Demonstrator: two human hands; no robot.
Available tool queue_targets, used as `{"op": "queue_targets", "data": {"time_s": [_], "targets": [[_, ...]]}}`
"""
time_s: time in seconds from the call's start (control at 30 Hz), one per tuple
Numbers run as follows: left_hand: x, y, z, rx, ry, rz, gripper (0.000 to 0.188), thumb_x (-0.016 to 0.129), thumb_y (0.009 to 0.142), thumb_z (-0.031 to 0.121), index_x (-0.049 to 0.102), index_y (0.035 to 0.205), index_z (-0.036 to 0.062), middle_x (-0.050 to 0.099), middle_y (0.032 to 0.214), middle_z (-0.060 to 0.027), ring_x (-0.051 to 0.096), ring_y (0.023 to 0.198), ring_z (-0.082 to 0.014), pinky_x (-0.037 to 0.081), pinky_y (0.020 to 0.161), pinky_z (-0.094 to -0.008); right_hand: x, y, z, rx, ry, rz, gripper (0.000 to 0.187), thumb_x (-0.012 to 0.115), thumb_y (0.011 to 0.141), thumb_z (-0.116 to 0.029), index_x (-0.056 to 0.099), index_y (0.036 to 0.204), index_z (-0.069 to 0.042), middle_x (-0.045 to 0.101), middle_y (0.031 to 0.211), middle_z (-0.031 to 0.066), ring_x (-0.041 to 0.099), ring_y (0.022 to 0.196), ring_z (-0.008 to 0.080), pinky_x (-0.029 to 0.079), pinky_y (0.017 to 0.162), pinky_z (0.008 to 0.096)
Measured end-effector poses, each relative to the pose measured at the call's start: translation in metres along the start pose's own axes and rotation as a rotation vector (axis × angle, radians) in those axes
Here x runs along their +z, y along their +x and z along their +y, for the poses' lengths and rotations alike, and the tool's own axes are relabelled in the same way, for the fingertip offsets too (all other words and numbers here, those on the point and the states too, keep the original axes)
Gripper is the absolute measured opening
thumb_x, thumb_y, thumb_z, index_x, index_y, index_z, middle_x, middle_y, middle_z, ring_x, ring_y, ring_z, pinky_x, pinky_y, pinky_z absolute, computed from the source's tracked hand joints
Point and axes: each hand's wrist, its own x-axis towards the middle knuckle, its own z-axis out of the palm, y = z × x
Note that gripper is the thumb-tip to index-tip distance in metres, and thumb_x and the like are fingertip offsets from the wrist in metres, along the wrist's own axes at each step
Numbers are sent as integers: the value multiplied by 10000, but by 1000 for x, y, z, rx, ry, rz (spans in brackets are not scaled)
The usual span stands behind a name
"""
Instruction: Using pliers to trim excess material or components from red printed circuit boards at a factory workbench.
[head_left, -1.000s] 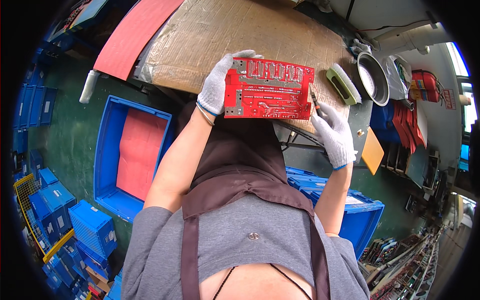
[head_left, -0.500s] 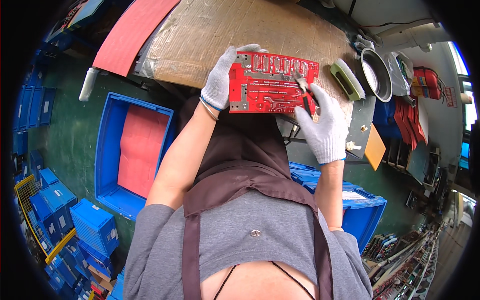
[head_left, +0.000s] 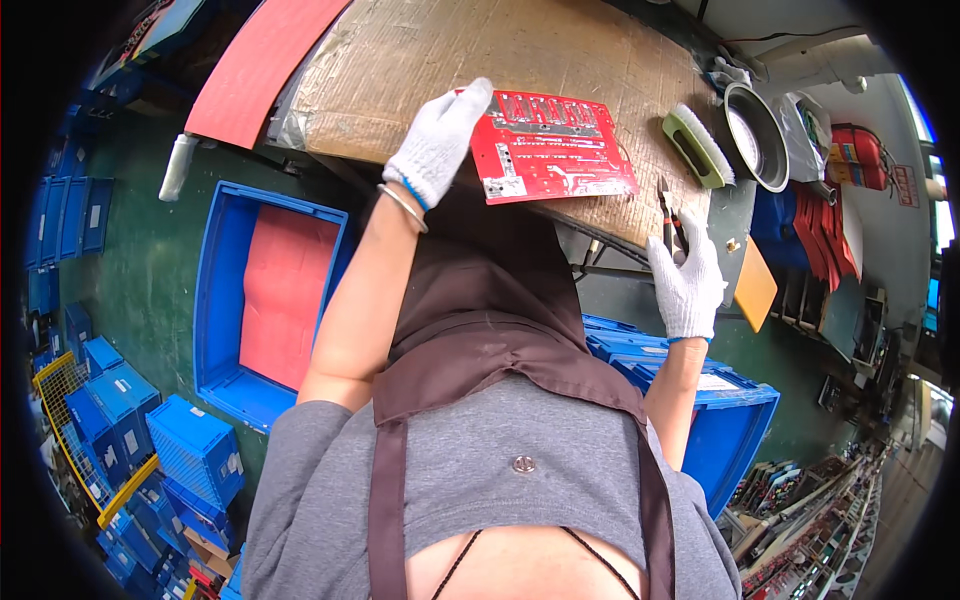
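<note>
Two gloved hands work at the near edge of a table [head_left: 420,60] covered with a brown cardboard sheet, which likely serves as a soft, non-scratching bed for electronics. Left of the person, on the floor, sits a large blue crate [head_left: 225,290] lined with a red sheet [head_left: 285,290], within easy reach for dropping things in, I judge. On the cardboard lies the red circuit board [head_left: 555,150], flat and overhanging the table's edge slightly toward the person. The left hand [head_left: 435,145] rests its closed grip on the board's left end, fingers on top, seemingly pinning it so it cannot slide. A round metal bowl [head_left: 755,135] stands at the table's far right, with a green-backed brush [head_left: 697,148] just beside it, handy for cleaning. The right hand [head_left: 685,280] hovers at the table's right edge, fingers loosely curled and touching a small pair of cutters [head_left: 670,215] lying there; whether it actually clasps them I cannot tell.
</note>
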Motion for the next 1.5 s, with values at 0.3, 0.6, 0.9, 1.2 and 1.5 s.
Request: {"op": "queue_targets", "data": {"time_s": [0.3, 0.6, 0.9, 1.2, 1.5], "targets": [[-28, -48, 1, -255, -3, -179, 349, 595, 1057, 278, 673, 1239, -10, 757, 1009, -62, 710, 840, -130, 567, 732, -287, -7, 16, 0, -46, -173, 19, 546, 801, 855, -279, 658, 1359, -125, 719, 1204, 161, 701, 1118, 338, 551, 973, 436], [-10, -57, -8, -133, -489, -116, 395, 573, 1043, 162, 586, 1372, -56, 723, 1223, -127, 730, 1033, -185, 594, 888, -324, 4, 36, -2, -69, -112, -4, 554, 804, 839, -238, 665, 1362, -116, 719, 1284, 142, 673, 1167, 361, 524, 1020, 448], [-54, -10, 24, 142, -489, -10, 418, 561, 1035, 69, 548, 1433, -58, 683, 1327, -140, 674, 1201, -217, 538, 1048, -368, -3, 21, 22, 0, 40, -10, 518, 689, 969, -162, 548, 1457, -61, 654, 1305, 219, 649, 1181, 385, 502, 1029, 452], [-86, 48, 32, 191, -429, -32, 447, 587, 1038, 80, 525, 1453, -73, 665, 1354, -141, 669, 1193, -205, 541, 1036, -365, 18, 27, 27, -116, -20, 32, 540, 713, 951, -172, 552, 1451, -49, 659, 1277, 213, 642, 1170, 392, 505, 1020, 468], [-123, 133, 42, 95, -328, -165, 471, 613, 1030, 94, 523, 1458, -82, 667, 1349, -145, 675, 1177, -199, 550, 1020, -339, 22, 36, -6, 115, -150, -90, 529, 703, 952, -177, 564, 1444, -40, 643, 1335, 221, 639, 1204, 404, 498, 1050, 465]]}}
